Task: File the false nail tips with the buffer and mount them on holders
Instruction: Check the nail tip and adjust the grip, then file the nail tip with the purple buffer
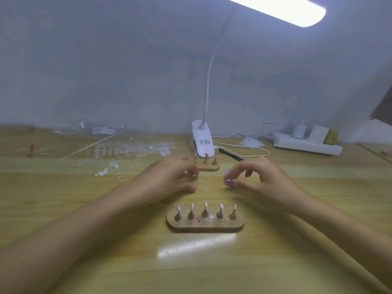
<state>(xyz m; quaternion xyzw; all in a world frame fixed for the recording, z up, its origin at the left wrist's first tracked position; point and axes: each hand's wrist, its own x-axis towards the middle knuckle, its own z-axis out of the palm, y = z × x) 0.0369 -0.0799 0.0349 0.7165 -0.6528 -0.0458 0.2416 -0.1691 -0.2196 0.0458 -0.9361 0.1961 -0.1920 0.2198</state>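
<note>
Your left hand (169, 179) and right hand (261, 177) are bare, and so are your left forearm (84, 225) and right forearm (331, 225).

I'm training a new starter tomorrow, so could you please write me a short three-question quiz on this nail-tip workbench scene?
1. How many stands sit on the near wooden base?
2. True or false: the right hand pinches a purple buffer.
3. Where do the loose clear nail tips lie? A) on the table, left of the lamp clip; B) in a bowl; C) on the floor.
Key: 1. five; 2. true; 3. A.
</note>
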